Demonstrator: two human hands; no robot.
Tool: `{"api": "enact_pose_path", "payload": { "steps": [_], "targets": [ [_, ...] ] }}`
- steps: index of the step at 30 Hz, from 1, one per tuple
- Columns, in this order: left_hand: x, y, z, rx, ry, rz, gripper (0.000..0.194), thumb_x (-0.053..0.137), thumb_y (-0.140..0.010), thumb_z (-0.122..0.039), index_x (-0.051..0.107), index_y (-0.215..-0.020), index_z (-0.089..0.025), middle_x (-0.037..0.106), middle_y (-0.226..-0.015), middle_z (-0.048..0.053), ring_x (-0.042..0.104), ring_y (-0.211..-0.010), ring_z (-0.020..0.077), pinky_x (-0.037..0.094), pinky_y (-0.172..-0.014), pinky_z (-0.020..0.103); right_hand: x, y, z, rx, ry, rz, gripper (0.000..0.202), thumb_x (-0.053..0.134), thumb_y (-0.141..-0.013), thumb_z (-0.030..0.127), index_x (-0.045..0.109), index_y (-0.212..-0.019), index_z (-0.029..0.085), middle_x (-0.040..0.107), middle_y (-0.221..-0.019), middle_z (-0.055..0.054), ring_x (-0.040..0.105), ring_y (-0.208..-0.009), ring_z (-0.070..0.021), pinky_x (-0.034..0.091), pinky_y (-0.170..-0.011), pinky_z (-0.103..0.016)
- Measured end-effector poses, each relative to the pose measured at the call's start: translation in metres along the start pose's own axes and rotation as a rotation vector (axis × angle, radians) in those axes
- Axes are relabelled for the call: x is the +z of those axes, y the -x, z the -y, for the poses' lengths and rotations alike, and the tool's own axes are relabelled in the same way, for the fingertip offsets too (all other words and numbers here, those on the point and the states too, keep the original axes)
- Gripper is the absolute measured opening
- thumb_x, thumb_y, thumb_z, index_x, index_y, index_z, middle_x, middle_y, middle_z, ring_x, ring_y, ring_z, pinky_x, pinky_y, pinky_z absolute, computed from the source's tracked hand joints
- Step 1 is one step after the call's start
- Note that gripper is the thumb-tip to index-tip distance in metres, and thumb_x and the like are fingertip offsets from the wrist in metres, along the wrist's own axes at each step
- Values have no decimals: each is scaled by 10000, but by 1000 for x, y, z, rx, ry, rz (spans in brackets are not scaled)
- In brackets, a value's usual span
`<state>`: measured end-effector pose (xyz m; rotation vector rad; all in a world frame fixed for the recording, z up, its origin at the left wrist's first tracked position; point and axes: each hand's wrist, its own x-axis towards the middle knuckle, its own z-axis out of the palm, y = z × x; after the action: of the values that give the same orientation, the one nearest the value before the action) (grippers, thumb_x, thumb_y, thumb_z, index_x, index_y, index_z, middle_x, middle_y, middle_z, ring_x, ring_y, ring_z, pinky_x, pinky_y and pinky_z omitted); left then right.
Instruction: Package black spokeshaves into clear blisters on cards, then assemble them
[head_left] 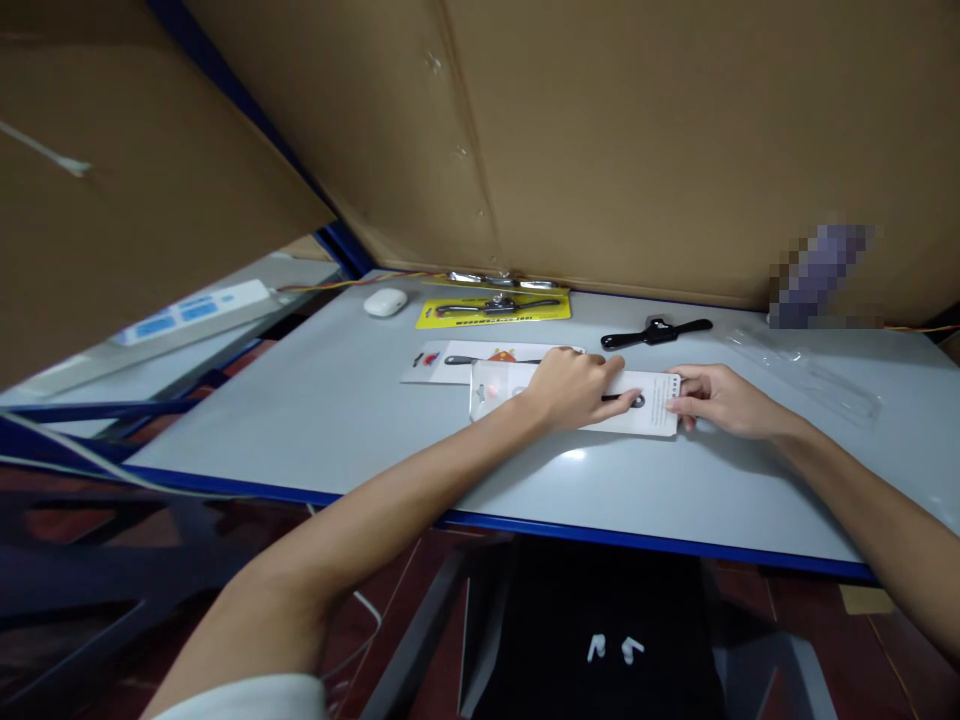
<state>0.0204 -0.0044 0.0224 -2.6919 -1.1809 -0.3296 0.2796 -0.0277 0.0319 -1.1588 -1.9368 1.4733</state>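
Your hands pin the flat white printed card [637, 405].
Left hand [574, 388] presses flat on its middle; right hand [712, 398] pinches its right end.

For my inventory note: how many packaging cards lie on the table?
3: a white card under both hands, another white card just behind it, a yellow card near the cardboard wall. Others may be hidden.

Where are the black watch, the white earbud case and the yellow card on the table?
black watch [657, 332], head view, on its body between the straps
white earbud case [385, 302], head view, on its rounded top
yellow card [450, 318], head view, on its left end
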Motion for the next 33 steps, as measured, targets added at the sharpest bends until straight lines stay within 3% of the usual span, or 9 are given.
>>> {"api": "enact_pose_path", "payload": {
  "steps": [6, 11, 14, 17, 21, 23, 26, 30, 33],
  "targets": [
    [-4, 2, 10, 74, 4, -118, 611, 423, -994, -708, 720, -986, -174, 729, -778, 102, 600, -598, 208, 357, -617, 358, 7, -1, -1, -114, 48, -135, 322, 731, -900, 510, 700, -1014, 210, 722, -785, -24, 635, -652, -178, 520, -643, -348],
    [-14, 3, 44, 24, -37, -356, 590, 398, -1042, -682, 727, -1027, -192, 716, -872, 91, 632, -738, 216, 423, -726, 360, -6, 0, -3, -245, 334, -531, 333, 604, -950, 487, 701, -1163, 250, 725, -815, -31, 670, -746, -233, 536, -759, -408],
    [-17, 6, 74, -94, -69, -433, 467, 425, -1068, -541, 721, -1198, -204, 689, -975, 108, 631, -876, 256, 448, -799, 391, -29, 3, -8, -120, 740, -742, 248, 583, -947, 392, 743, -1071, 247, 647, -673, -17, 639, -681, -244, 503, -820, -435],
    [-10, 9, 99, -119, -95, -362, 404, 422, -1062, -344, 701, -1331, -230, 655, -1043, 128, 590, -955, 286, 455, -827, 422, -50, 8, -14, 118, 970, -790, 288, 532, -967, 327, 744, -1122, 208, 702, -798, -92, 673, -781, -294, 495, -839, -447],
    [6, 7, 116, -29, -66, -192, 399, 453, -1014, -218, 735, -1294, -253, 623, -1049, 131, 546, -1013, 304, 459, -866, 437, -68, 17, -17, 335, 1187, -765, 385, 538, -981, 360, 667, -1257, 124, 643, -1327, -279, 632, -1186, -441, 475, -938, -517],
    [13, 5, 118, -11, -48, -135, 386, 459, -988, -176, 743, -1243, -235, 618, -1072, 138, 533, -1044, 310, 462, -890, 440, -75, 22, -19, 504, 1221, -724, 484, 554, -981, 413, 589, -1350, 101, 631, -1350, -311, 626, -1198, -480, 470, -918, -547],
    [20, 4, 120, -48, 8, -91, 337, 499, -935, -142, 724, -1176, -211, 613, -1136, 146, 513, -1088, 317, 460, -935, 453, -87, 29, -25, 673, 1197, -654, 516, 535, -989, 488, 577, -1356, 128, 716, -1190, -294, 699, -997, -447, 470, -781, -524],
    [28, 5, 126, -98, 128, -49, 236, 566, -962, -341, 700, -1093, -198, 607, -1161, 139, 501, -1100, 318, 450, -995, 481, -100, 35, -41, 491, 1244, -711, 340, 577, -959, 496, 693, -1034, 186, 729, -873, -233, 675, -725, -355, 396, -645, -464],
    [30, 6, 127, -141, 226, -19, 370, 575, -959, -523, 702, -1028, -182, 604, -1157, 133, 515, -1099, 310, 454, -1020, 490, -100, 36, -45, 313, 1268, -872, 347, 650, -904, 558, 644, -850, 216, 638, -668, -163, 634, -680, -343, 378, -652, -473]
  ]
}}
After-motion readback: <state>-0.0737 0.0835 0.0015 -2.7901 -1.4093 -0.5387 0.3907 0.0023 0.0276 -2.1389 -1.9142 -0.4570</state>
